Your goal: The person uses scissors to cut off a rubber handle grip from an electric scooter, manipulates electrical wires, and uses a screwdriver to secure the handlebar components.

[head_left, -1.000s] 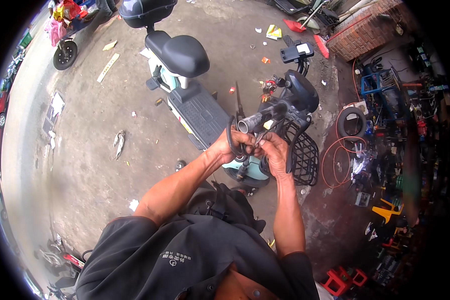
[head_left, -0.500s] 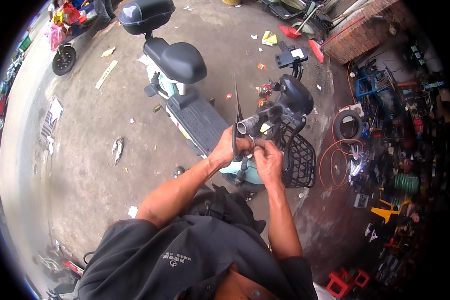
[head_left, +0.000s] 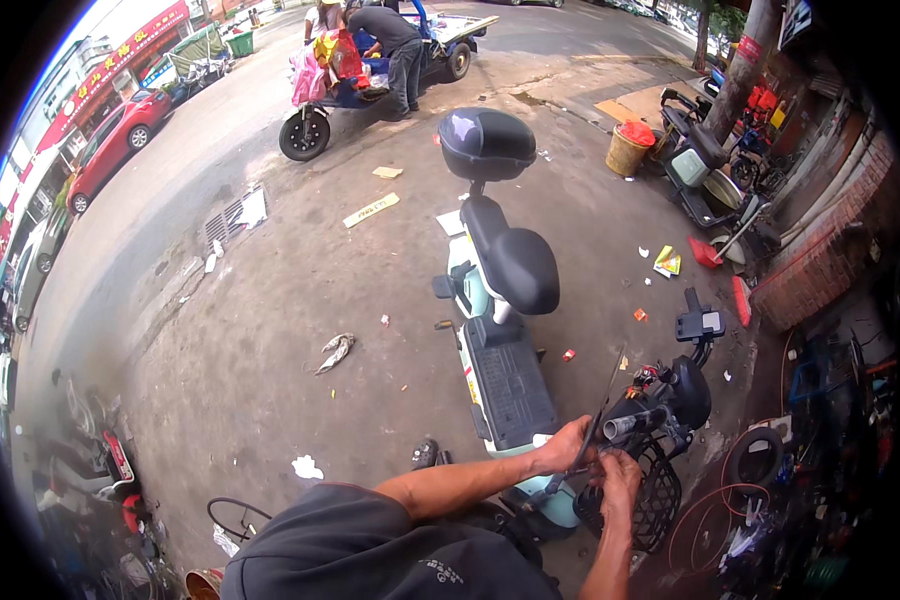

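Observation:
A pale blue electric scooter (head_left: 555, 505) stands before me, its handlebar tube (head_left: 635, 423) bare at the near end. Just below that tube my left hand (head_left: 567, 447) is closed, and a long dark cable-like strip (head_left: 600, 408) runs up past its fingers. Close against it, my right hand (head_left: 622, 480) pinches with bent fingers. Whatever small part is between the fingertips of both hands is too small to make out. The black wire basket (head_left: 658, 500) is beside my right hand. Red and dark wiring (head_left: 648, 378) shows near the handlebar's middle.
Behind the footboard (head_left: 510, 385) rise a black seat (head_left: 525, 270) and a top box (head_left: 487, 143). A loaded three-wheeler (head_left: 345, 85) with people beside it stands farther off. A tyre (head_left: 755, 455) and orange hose (head_left: 705, 500) lie at right. A rag (head_left: 336, 352) lies on the ground.
My view has swung up and to the left, so the scooter and hands appear lower and farther right. Both hands stay together beneath the handlebar tube.

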Action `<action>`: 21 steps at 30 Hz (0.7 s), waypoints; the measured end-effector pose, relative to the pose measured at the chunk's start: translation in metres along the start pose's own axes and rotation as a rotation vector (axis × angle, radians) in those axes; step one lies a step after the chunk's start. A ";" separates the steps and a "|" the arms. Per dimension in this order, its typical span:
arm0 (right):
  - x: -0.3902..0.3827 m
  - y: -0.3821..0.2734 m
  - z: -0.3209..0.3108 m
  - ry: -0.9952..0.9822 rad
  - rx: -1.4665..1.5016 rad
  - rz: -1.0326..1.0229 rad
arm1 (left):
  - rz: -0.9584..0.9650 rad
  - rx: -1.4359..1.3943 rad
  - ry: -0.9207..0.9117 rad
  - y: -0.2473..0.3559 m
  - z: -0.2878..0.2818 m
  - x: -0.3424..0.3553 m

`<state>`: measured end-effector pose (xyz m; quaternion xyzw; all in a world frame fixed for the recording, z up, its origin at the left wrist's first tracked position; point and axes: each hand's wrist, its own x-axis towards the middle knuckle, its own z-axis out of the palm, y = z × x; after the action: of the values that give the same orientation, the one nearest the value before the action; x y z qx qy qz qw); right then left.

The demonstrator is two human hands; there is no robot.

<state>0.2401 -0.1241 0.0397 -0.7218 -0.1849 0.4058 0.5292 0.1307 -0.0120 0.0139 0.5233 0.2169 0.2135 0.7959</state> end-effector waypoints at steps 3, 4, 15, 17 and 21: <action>0.000 -0.001 0.006 0.002 -0.058 -0.011 | 0.031 0.105 0.055 -0.015 0.000 0.005; -0.001 -0.006 0.008 -0.004 -0.056 0.025 | 0.036 0.146 0.056 -0.019 -0.002 0.007; 0.010 -0.002 -0.003 -0.100 -0.094 0.074 | -0.041 0.176 0.056 -0.023 0.001 0.008; 0.005 -0.001 -0.002 -0.080 -0.099 0.027 | -0.061 0.046 0.104 -0.011 0.006 0.000; -0.001 -0.001 -0.003 -0.031 0.042 -0.027 | -0.184 -0.252 0.117 -0.009 0.008 0.003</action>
<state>0.2417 -0.1259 0.0414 -0.7016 -0.1941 0.4137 0.5468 0.1393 -0.0194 0.0085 0.3839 0.2816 0.1952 0.8574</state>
